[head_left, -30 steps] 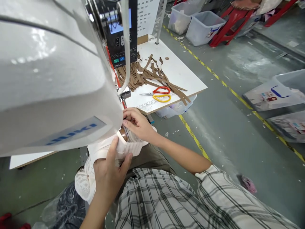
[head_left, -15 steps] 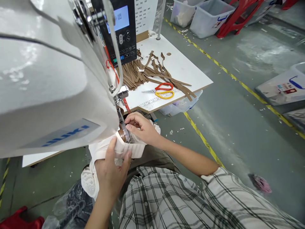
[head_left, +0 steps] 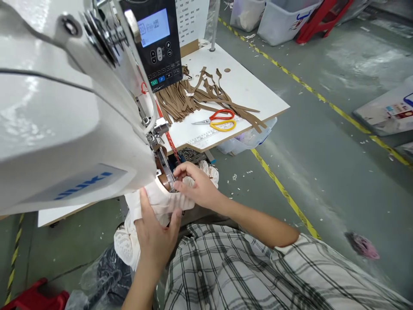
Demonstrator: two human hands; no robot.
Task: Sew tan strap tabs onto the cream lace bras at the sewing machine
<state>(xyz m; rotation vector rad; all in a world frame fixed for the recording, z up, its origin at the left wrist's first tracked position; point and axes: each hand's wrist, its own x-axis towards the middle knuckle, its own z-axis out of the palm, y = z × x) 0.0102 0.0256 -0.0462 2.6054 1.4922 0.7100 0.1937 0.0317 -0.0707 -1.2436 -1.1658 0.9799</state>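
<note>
A pale sewing machine (head_left: 80, 129) fills the left side, its narrow metal end pointing toward my hands. White fabric with lace parts, a garment (head_left: 155, 204), is wrapped around that end and hangs below it. My left hand (head_left: 155, 237) grips the near side of the garment, thumb and forefinger spread along the cloth. Close by on the right, my right hand (head_left: 200, 187) has its fingers curled at the machine's metal tip. Whatever lies between those fingertips is too small to tell.
Brown straps (head_left: 180, 99) and red-and-yellow scissors (head_left: 219, 120) lie on the white table (head_left: 258, 94). A control panel (head_left: 155, 43) stands behind the machine. Plastic bins (head_left: 284, 26) sit on the floor, with a red stool (head_left: 322, 21) beside them.
My right hand has shifted slightly down and right in view, fingers still curled. The near edge of the garment sits lower and is more folded under my left hand. The view has turned slightly.
</note>
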